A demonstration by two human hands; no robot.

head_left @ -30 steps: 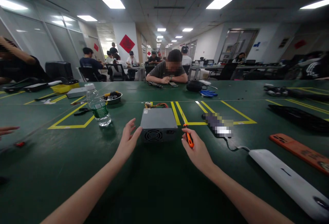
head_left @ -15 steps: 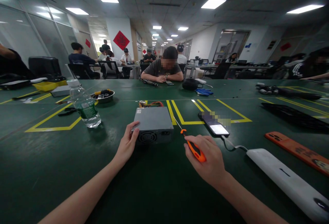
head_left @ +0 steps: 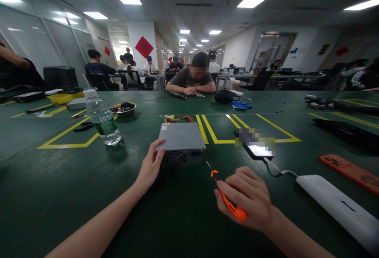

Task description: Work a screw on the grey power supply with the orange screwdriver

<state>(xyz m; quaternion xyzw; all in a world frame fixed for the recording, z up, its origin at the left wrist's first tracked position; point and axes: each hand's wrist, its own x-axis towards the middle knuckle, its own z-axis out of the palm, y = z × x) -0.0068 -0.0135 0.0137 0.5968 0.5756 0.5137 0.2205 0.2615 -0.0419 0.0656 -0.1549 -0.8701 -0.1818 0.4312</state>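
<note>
A grey computer power supply lies on the green table, its fan grille and socket facing me and a bundle of coloured wires behind it. My left hand grips its left front corner, thumb on the front face and fingers over the top edge. In my right hand is an orange and black screwdriver, held by the handle. Its thin shaft points up and left, with the tip close to the power supply's lower right front corner. Whether the tip touches the casing, I cannot tell.
Left stands a water bottle, with a metal bowl of parts behind it. To the right lie a lit phone, a cabled white power bank and an orange phone case. Across the table a person leans on their arms.
My right hand and the screwdriver have moved down, toward me; the tip has dropped from beside the power supply's top to its lower front corner. The whole view has shifted slightly. My left hand keeps its grip.
</note>
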